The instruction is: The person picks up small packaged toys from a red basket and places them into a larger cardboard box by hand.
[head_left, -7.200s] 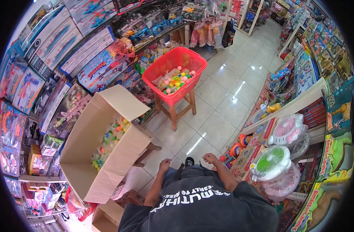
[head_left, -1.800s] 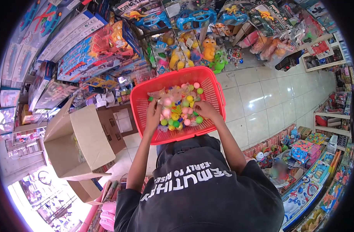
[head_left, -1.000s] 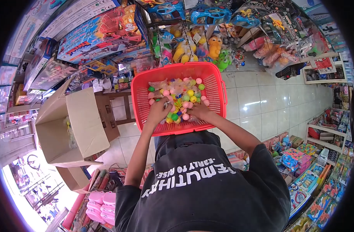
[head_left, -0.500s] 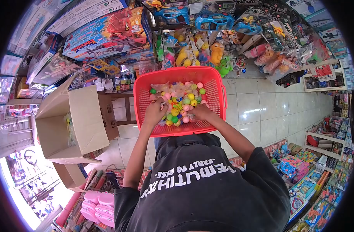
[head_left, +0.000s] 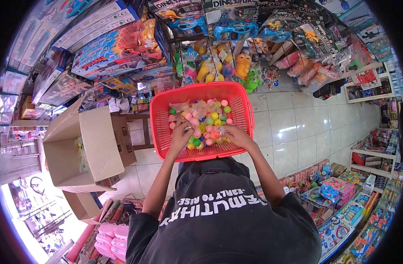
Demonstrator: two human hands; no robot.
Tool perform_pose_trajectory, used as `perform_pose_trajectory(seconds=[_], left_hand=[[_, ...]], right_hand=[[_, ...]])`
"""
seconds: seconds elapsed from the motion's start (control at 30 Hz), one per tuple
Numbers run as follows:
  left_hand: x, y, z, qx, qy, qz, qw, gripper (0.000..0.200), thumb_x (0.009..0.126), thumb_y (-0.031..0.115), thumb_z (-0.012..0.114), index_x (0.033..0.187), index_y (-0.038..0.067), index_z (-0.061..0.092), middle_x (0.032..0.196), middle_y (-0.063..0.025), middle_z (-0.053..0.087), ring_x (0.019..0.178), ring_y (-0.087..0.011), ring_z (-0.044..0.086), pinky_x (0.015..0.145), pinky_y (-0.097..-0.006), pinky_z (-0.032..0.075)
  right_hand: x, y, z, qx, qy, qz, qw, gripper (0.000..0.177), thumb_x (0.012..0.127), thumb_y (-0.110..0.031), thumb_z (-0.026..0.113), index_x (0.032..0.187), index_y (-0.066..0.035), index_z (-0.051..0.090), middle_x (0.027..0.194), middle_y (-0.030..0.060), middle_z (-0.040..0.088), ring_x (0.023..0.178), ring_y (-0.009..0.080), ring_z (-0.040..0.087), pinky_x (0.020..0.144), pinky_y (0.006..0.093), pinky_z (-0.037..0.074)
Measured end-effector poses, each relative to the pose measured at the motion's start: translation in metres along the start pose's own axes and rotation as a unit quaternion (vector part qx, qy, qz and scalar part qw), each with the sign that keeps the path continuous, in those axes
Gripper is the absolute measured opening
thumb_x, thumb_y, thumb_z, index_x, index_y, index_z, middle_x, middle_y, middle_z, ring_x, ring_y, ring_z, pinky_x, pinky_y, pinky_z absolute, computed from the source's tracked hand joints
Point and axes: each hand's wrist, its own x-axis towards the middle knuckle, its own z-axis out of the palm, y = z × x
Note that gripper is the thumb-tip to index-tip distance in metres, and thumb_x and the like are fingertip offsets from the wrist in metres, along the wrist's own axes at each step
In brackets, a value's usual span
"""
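Note:
A red plastic basket [head_left: 159, 99] with slatted sides holds a heap of small balls [head_left: 215, 115] in pink, yellow, green and orange. Crumpled clear plastic bags [head_left: 179, 106] lie among them. At the left of the heap, my left hand [head_left: 181, 136] has its fingers curled together over the balls; what lies between them is too small to make out. My right hand [head_left: 239, 136] reaches in from the other side, fingers bent and closed beside an orange ball and a scrap of clear plastic. Its fingertips are partly hidden.
An open cardboard box [head_left: 100, 143] stands left of the basket. Boxed toys [head_left: 118, 53] and bagged toys [head_left: 210, 68] fill the display beyond it. Pink cases [head_left: 111, 240] sit at lower left, packaged toys [head_left: 337, 193] at lower right. Tiled floor [head_left: 293, 127] stretches to the right.
The basket appears slightly lower and further left in view. My right hand has drawn back toward the right side of the heap, uncovering an orange ball. My left hand stays in the balls.

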Motion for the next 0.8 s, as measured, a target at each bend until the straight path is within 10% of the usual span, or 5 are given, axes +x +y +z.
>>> perform_pose_trajectory(seconds=[0.27, 0.33, 0.43, 0.53, 0.8], left_hand=[[-0.023, -0.007, 0.013, -0.396, 0.061, -0.248, 0.882, 0.011, 0.086, 0.013, 0.053, 0.083, 0.003, 0.053, 0.082, 0.0014, 0.05, 0.072, -0.0072, 0.048, 0.064, -0.0202, 0.037], [-0.031, -0.017, 0.011, -0.508, 0.053, -0.263, 0.818, 0.022, 0.089, 0.014, 0.046, 0.104, 0.0, 0.052, 0.099, -0.0053, 0.056, 0.089, -0.0125, 0.055, 0.079, -0.0259, 0.045], [-0.041, -0.011, 0.01, -0.513, 0.045, -0.276, 0.812, 0.022, 0.09, 0.014, 0.044, 0.106, 0.0, 0.051, 0.103, -0.0073, 0.056, 0.093, -0.0152, 0.057, 0.083, -0.0294, 0.046], [-0.047, 0.001, 0.011, -0.542, 0.104, -0.267, 0.79, 0.021, 0.09, 0.013, 0.044, 0.107, 0.001, 0.049, 0.102, -0.008, 0.056, 0.091, -0.0161, 0.057, 0.082, -0.0296, 0.046], [-0.094, 0.031, -0.034, -0.563, 0.135, -0.247, 0.777, 0.04, 0.094, 0.045, 0.03, 0.11, 0.011, 0.044, 0.106, -0.005, 0.054, 0.095, -0.0156, 0.056, 0.07, -0.0277, 0.048]], right_hand=[[0.008, -0.046, 0.0, 0.048, 0.12, 0.025, 0.991, 0.025, 0.084, -0.011, 0.049, 0.105, 0.002, 0.052, 0.088, 0.0196, 0.059, 0.085, 0.0328, 0.059, 0.072, 0.0369, 0.045], [0.014, -0.056, 0.008, 0.067, 0.133, 0.026, 0.989, 0.025, 0.085, -0.012, 0.048, 0.106, 0.002, 0.051, 0.088, 0.0186, 0.06, 0.084, 0.0306, 0.059, 0.071, 0.0356, 0.044], [0.023, -0.066, 0.026, 0.207, 0.194, 0.018, 0.959, 0.02, 0.088, -0.011, 0.047, 0.103, 0.002, 0.051, 0.086, 0.006, 0.055, 0.08, 0.0125, 0.054, 0.071, 0.0278, 0.043], [0.029, -0.076, 0.038, 0.368, 0.086, 0.046, 0.925, 0.02, 0.089, -0.012, 0.047, 0.103, 0.001, 0.052, 0.086, 0.0041, 0.054, 0.081, 0.0116, 0.053, 0.073, 0.0266, 0.042], [0.027, -0.149, 0.062, 0.156, -0.05, -0.077, 0.983, 0.024, 0.086, -0.014, 0.048, 0.103, 0.003, 0.053, 0.091, 0.0096, 0.059, 0.085, 0.0171, 0.056, 0.076, 0.031, 0.043]])
